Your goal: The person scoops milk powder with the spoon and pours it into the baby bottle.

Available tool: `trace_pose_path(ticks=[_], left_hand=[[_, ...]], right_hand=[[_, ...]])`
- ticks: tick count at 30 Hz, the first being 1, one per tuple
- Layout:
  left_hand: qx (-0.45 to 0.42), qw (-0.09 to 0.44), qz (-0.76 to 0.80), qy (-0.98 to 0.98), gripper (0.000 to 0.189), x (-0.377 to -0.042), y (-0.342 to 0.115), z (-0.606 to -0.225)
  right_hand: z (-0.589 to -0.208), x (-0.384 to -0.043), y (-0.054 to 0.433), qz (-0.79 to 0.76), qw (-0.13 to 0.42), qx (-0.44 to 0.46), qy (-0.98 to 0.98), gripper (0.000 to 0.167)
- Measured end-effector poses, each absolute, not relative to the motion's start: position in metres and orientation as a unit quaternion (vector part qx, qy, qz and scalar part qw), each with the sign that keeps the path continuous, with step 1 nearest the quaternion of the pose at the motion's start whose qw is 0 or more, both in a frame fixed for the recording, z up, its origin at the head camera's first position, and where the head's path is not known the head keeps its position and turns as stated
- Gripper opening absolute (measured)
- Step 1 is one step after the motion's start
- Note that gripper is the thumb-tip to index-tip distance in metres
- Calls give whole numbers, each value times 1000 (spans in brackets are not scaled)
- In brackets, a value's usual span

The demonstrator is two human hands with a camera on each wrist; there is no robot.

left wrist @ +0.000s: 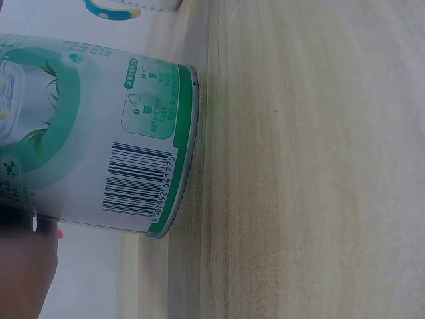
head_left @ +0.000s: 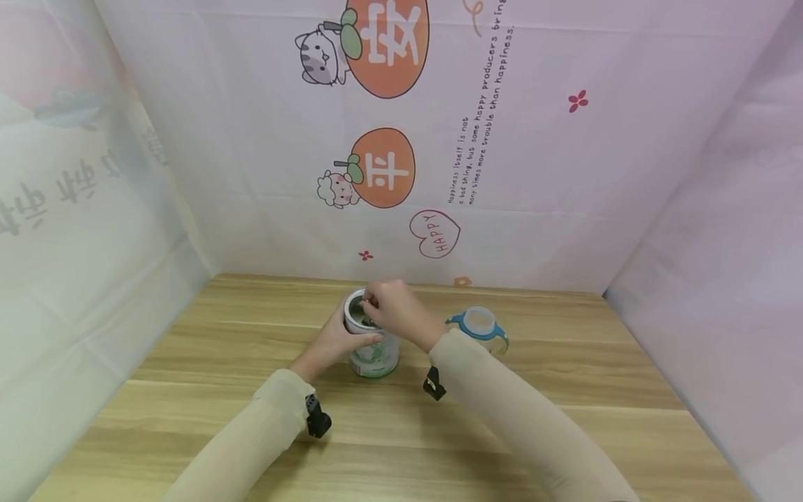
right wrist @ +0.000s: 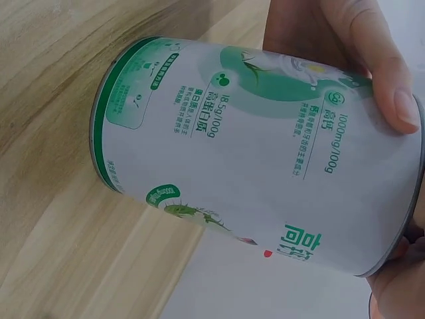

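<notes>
A white and green milk powder can (head_left: 374, 357) stands on the wooden table, its top uncovered. Near the rim, my left hand (head_left: 339, 341) grips the can's side, the thumb lying across the front. My right hand (head_left: 398, 310) is bent over the mouth, with fingertips reaching just inside the rim. Whether those fingers pinch anything is hidden. Printed text covers the can's side (right wrist: 252, 159) in the right wrist view, where the left thumb presses near the rim and the right fingers (right wrist: 402, 286) touch the rim's edge. A barcode shows on the can (left wrist: 99, 146) in the left wrist view.
Right of the can stands a cup (head_left: 479, 322) with blue handles and a pale translucent top, partly behind my right forearm. The wood-grain table (head_left: 389, 446) runs back to a printed cloth wall (head_left: 533, 230). More cloth hangs at both sides.
</notes>
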State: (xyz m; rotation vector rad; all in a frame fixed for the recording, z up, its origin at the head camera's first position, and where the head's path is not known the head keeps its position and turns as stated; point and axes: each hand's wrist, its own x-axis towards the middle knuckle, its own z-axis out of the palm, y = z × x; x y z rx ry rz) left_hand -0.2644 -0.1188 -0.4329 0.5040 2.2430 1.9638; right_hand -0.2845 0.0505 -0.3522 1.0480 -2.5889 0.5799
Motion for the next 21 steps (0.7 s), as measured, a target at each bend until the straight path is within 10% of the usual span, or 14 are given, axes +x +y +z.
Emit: trace_pose_path(ticks=[21], left_hand=[[158, 61, 642, 748, 88, -264, -118, -431]], right_hand=[[-354, -287, 54, 255, 108, 395, -876, 8]])
